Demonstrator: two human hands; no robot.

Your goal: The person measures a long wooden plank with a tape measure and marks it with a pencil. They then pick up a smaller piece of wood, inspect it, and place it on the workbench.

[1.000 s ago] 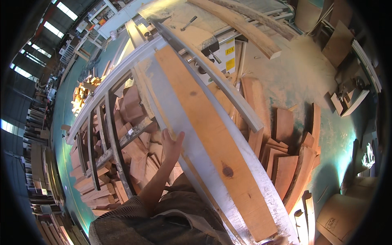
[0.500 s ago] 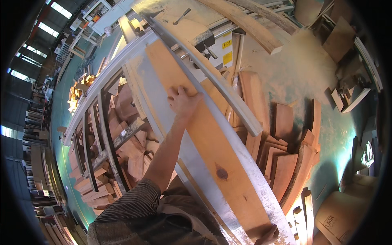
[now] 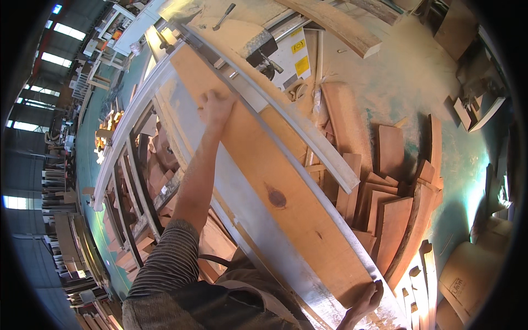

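A long wooden plank (image 3: 261, 165) with a dark knot lies flat on a dusty metal machine table (image 3: 242, 209), running from the far left to near my right. My left hand (image 3: 216, 110) is on its far half, with bent fingers gripping it near the left edge. At the plank's near end, my right hand (image 3: 362, 305) curls its fingers around the right corner; part of that hand is hidden at the picture's lower edge. A long metal rail (image 3: 297, 132) runs to the right of the plank.
A dark metal frame (image 3: 132, 187) sticks out left of the table, above a heap of wood offcuts (image 3: 220, 236). Reddish boards (image 3: 393, 217) are stacked to the right. A black machine part (image 3: 263, 47) with a handle stands beyond the rail. A brown cardboard piece (image 3: 467, 275) lies lower right.
The plank has slid away from me along the table, and both hands have moved forward with it. My left hand's fingers look more bent. The view has also shifted slightly.
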